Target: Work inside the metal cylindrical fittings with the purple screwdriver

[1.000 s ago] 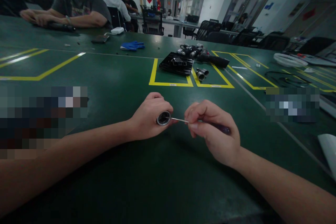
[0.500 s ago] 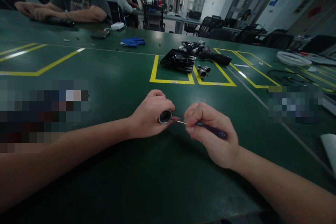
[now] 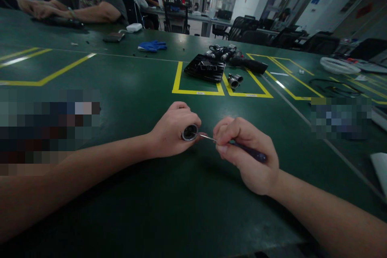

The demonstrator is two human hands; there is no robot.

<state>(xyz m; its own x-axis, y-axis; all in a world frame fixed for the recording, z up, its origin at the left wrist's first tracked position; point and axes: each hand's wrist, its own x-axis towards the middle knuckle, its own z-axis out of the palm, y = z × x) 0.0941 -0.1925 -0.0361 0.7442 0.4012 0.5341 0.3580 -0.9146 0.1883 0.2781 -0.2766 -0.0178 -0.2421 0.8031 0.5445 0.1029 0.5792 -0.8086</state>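
Observation:
My left hand (image 3: 177, 129) is closed around a round metal connector shell (image 3: 190, 132), its open end turned toward me and to the right. Most of the shell is hidden in the fist. Between the fingers of my right hand (image 3: 248, 153) is a screwdriver (image 3: 249, 151) with a dark handle and a thin metal shaft. The shaft points left, and its tip reaches the mouth of the shell; the exact contact inside cannot be made out. Both hands are just above the green table (image 3: 169, 209).
Beyond my hands, yellow-taped areas hold a black ribbed tray (image 3: 205, 68), a heap of cabled connectors (image 3: 222, 52) and two short metal cylinders (image 3: 235, 80). A blue glove (image 3: 152, 46) lies farther back. Across the table, a person's forearms (image 3: 87, 15) rest at the far left.
My right hand has shifted slightly right with the screwdriver, so more of its shaft shows. My left hand keeps its hold on the connector shell, and the view has tilted slightly.

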